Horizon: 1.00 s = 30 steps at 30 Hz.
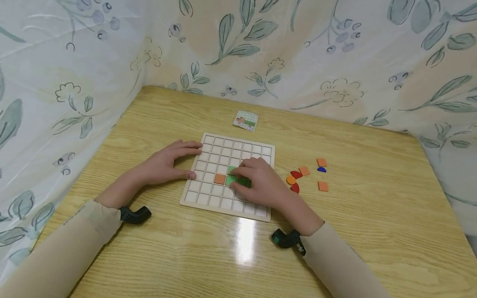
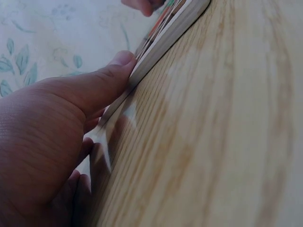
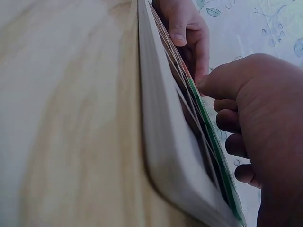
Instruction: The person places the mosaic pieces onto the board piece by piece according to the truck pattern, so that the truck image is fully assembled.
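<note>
A pale wooden grid board (image 1: 190, 196) lies on the table. My left hand (image 1: 160, 165) rests at its left side, thumb on the rim and other fingers extended to the rim farther up; the left wrist view shows the thumb (image 2: 113, 71) against the edge. Over the board's right half, my right hand (image 1: 261, 180) has its fingertips down at the green tiles (image 1: 230, 180), thumb and forefinger apart. An orange square tile (image 1: 220, 179) sits just left of the green ones. In the right wrist view the right thumb (image 3: 222, 80) reaches the green strip, other fingers bent. The palm hides part of the grid.
Right of the board lie several loose pieces: orange squares (image 1: 323, 186), red rounded pieces (image 1: 295, 188), an orange circle (image 1: 291, 179) and a blue half-round piece (image 1: 321, 169). Behind the board is a small picture card (image 1: 246, 120). Patterned cloth (image 1: 261, 54) hangs beyond the table.
</note>
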Available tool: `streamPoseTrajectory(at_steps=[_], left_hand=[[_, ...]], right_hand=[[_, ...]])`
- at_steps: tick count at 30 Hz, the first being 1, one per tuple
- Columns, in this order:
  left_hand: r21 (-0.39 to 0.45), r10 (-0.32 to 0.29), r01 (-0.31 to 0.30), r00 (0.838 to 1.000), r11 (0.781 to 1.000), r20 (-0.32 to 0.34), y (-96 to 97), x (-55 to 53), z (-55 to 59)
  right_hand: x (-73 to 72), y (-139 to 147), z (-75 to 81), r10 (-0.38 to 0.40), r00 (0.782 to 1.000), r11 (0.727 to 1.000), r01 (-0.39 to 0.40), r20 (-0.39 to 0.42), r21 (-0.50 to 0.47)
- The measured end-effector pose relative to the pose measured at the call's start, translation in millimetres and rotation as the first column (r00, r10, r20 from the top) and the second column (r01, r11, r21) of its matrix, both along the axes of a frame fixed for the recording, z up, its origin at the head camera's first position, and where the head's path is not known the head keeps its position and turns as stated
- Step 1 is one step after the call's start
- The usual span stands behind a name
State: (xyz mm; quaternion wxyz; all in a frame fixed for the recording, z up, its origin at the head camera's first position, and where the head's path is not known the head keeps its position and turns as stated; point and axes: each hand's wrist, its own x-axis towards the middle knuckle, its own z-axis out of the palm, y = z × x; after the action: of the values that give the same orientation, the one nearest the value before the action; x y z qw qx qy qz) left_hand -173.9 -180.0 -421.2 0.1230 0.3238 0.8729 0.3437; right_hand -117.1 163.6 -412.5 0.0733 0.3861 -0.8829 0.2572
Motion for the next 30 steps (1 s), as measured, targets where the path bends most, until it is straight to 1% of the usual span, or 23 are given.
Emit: streamPoseTrajectory(at_steps=[4,8,13,19,24,30], left_hand=[[0.001,-0.001,0.001,1.0,1.0,0.001,0.4,0.3,-0.9],[0.004,-0.008,0.008,1.0,1.0,-0.006,1.7,0.3,-1.2],[-0.001,-0.011,0.01,1.0,1.0,-0.013,3.5,-0.2,2.9],[0.002,-0.009,0.009,1.0,1.0,-0.005,3.3,-0.5,5.0],[0.0,-0.013,0.013,1.0,1.0,-0.012,1.7,-1.2,2.2],[0.005,-0.013,0.013,1.0,1.0,-0.006,0.1,-0.4,1.7]], right_hand=[[2.9,8,3.3,-0.011,1.0,1.0,0.011,-0.002,0.007],[6.7,22,9.3,-0.036,0.999,0.999,0.036,-0.002,-0.029],[14.0,46,14.4,-0.082,0.997,0.995,0.082,0.003,-0.059],[23.9,71,15.0,-0.098,0.995,0.989,0.098,0.002,-0.11],[33.6,87,14.2,-0.111,0.994,0.989,0.112,0.02,-0.1],[44.6,109,10.2,-0.122,0.992,0.989,0.125,0.041,-0.083]])
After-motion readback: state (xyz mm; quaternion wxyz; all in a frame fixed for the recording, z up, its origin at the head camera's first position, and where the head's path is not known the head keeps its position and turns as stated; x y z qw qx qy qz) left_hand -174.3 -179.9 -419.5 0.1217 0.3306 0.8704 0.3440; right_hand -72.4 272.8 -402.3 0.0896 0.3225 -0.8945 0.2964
